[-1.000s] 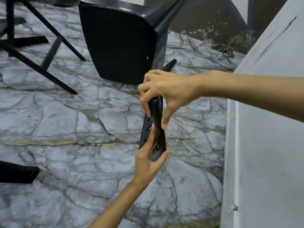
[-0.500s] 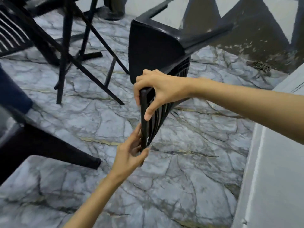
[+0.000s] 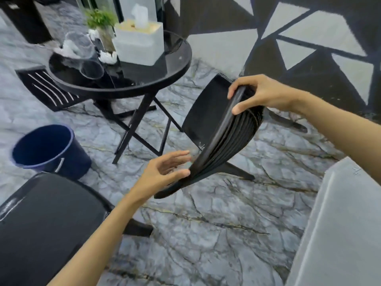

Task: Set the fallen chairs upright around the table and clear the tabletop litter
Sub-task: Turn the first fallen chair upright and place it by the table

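Right hand (image 3: 266, 93) clamps the chair (image 3: 224, 131) backrest, now swung up beside the counter (image 3: 165, 78); left hand (image 3: 162, 174) has let go, fingers spread, so the chair is nearly upright, cups (image 3: 86, 58) still uncleared

Three black chairs show: one (image 3: 208, 118) tilted beside the round surface (image 3: 165, 71), one with a slatted back (image 3: 47, 87) behind the surface at the left, and one (image 3: 45, 219) at the near left edge. There is one round black surface on crossed legs. On it stand one white tissue box (image 3: 138, 45), one small potted plant (image 3: 102, 25) and two clear plastic cups (image 3: 80, 45) (image 3: 91, 69); the crumpled white bits (image 3: 107, 56) among them are too blurred to count. One dark blue bucket (image 3: 49, 149) sits on the floor. Two hands are in view, the left hand (image 3: 162, 172) and the right hand (image 3: 257, 92).
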A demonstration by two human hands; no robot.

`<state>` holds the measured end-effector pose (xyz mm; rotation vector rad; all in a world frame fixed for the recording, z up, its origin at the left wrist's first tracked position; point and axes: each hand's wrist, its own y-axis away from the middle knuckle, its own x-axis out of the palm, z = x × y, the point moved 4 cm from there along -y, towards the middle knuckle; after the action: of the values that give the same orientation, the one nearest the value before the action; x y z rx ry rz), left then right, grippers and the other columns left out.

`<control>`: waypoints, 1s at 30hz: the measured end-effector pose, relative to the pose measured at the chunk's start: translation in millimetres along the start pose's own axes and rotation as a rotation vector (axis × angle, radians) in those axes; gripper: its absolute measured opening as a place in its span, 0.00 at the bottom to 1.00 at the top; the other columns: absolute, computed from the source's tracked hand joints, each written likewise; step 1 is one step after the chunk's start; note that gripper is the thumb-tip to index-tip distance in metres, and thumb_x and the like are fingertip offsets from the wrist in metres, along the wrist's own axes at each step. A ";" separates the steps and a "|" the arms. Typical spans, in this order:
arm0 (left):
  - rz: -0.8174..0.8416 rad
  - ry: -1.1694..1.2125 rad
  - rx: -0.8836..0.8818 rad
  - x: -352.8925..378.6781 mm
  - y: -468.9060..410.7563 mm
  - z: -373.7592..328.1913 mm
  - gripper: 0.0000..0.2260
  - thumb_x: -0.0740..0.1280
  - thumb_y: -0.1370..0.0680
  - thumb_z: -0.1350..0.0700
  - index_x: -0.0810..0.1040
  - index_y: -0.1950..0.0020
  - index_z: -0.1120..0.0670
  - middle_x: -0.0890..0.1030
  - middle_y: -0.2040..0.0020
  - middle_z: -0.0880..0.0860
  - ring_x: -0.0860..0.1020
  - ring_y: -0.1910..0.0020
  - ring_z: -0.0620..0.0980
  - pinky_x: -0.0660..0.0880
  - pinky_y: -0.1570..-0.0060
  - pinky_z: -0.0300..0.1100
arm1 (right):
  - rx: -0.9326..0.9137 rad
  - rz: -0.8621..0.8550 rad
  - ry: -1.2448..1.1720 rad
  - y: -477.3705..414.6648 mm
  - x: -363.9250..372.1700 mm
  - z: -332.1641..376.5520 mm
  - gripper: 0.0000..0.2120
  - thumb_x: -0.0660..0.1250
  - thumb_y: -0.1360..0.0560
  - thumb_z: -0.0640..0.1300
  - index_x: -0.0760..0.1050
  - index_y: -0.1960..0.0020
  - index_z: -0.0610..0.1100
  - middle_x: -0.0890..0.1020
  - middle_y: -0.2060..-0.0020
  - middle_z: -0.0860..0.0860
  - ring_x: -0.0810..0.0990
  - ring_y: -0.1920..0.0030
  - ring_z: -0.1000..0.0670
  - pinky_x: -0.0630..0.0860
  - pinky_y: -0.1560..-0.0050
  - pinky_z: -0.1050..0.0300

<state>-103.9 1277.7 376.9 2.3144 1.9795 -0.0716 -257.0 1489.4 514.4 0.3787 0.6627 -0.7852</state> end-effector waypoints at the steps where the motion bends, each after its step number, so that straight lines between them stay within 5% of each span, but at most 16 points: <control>1: 0.007 -0.041 -0.027 -4.4 -3.6 1.7 0.24 0.75 0.37 0.43 0.78 0.43 0.42 0.81 0.42 0.41 0.77 0.40 0.39 0.72 0.42 0.30 | 0.017 -0.029 -0.009 0.7 -19.6 -6.7 0.15 0.76 0.36 0.45 0.77 0.51 0.45 0.78 0.63 0.62 0.75 0.62 0.64 0.69 0.60 0.74; 5: 0.008 -0.157 -0.178 -6.9 -13.8 29.8 0.27 0.74 0.44 0.33 0.77 0.46 0.31 0.77 0.44 0.29 0.72 0.41 0.26 0.68 0.40 0.31 | 0.067 -0.068 -0.063 0.7 -74.3 -30.5 0.14 0.73 0.33 0.41 0.75 0.49 0.45 0.76 0.56 0.51 0.76 0.62 0.63 0.71 0.60 0.74; 12: -0.217 -0.041 -0.219 27.0 -35.9 37.4 0.19 0.77 0.40 0.42 0.79 0.50 0.32 0.73 0.33 0.45 0.69 0.32 0.42 0.65 0.31 0.45 | 0.016 -0.059 -0.167 -7.9 -109.6 -62.3 0.14 0.74 0.35 0.50 0.75 0.53 0.54 0.76 0.53 0.54 0.76 0.55 0.60 0.74 0.54 0.70; 18: -0.199 -0.030 -0.315 46.1 -76.1 6.6 0.17 0.78 0.41 0.45 0.80 0.56 0.30 0.72 0.35 0.43 0.68 0.35 0.40 0.65 0.36 0.41 | -0.022 -0.078 -0.261 -6.7 -161.1 -88.4 0.27 0.77 0.45 0.65 0.75 0.52 0.54 0.78 0.52 0.57 0.76 0.52 0.60 0.74 0.50 0.69; 23: -0.264 0.046 -0.339 67.5 -109.2 -20.8 0.19 0.79 0.43 0.43 0.83 0.54 0.39 0.83 0.50 0.40 0.78 0.45 0.39 0.76 0.51 0.30 | 0.025 -0.038 -0.312 -2.9 -206.8 -110.6 0.27 0.77 0.44 0.62 0.74 0.49 0.55 0.75 0.43 0.48 0.76 0.51 0.63 0.73 0.49 0.70; 25: -0.285 0.064 -0.351 72.1 -117.3 -28.4 0.18 0.79 0.41 0.46 0.82 0.53 0.40 0.83 0.50 0.40 0.78 0.43 0.40 0.75 0.56 0.26 | 0.057 0.019 -0.289 -4.6 -216.5 -117.9 0.26 0.76 0.42 0.59 0.72 0.48 0.56 0.74 0.41 0.47 0.75 0.48 0.60 0.74 0.45 0.64; 30: -0.285 0.024 -0.368 74.5 -133.0 -36.1 0.31 0.78 0.55 0.34 0.83 0.54 0.38 0.81 0.44 0.43 0.77 0.43 0.39 0.74 0.52 0.30 | 0.076 0.018 -0.242 -8.8 -234.2 -133.6 0.30 0.73 0.39 0.55 0.70 0.41 0.48 0.72 0.46 0.57 0.72 0.46 0.55 0.69 0.40 0.53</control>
<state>-224.5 1375.0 400.0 1.8092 2.1084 0.2771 -440.0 1678.9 572.8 0.3511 0.4035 -0.8249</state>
